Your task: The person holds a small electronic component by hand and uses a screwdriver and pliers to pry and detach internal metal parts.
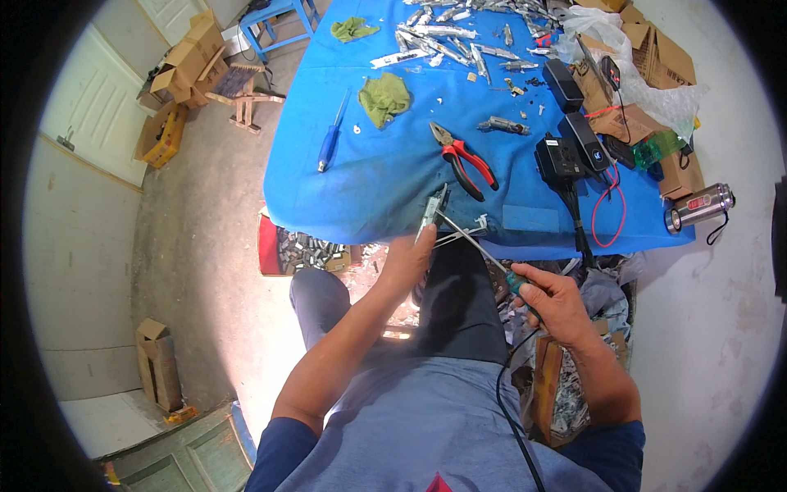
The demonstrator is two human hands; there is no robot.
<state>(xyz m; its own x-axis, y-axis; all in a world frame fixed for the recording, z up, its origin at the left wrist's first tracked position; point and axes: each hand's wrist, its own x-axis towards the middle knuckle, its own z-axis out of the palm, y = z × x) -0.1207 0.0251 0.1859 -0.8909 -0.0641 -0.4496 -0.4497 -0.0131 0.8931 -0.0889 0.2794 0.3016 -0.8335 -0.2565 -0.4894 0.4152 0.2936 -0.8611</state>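
Observation:
Near the table's front edge, my left hand is closed around the lower end of a slim grey-and-white mechanical part. My right hand grips the teal handle of a screwdriver. Its long shaft slants up to the left, and the tip meets or nearly meets the side of the part; exact contact is unclear. A small pale piece with thin arms lies beside the shaft at the cloth's edge. Just beyond my hands rest red-and-black pliers, jaws pointing away.
On the blue-covered table lie a blue screwdriver, a green rag and heaped metal parts. Black adapters with cables and a steel flask stand right. Below the table is a box of small parts.

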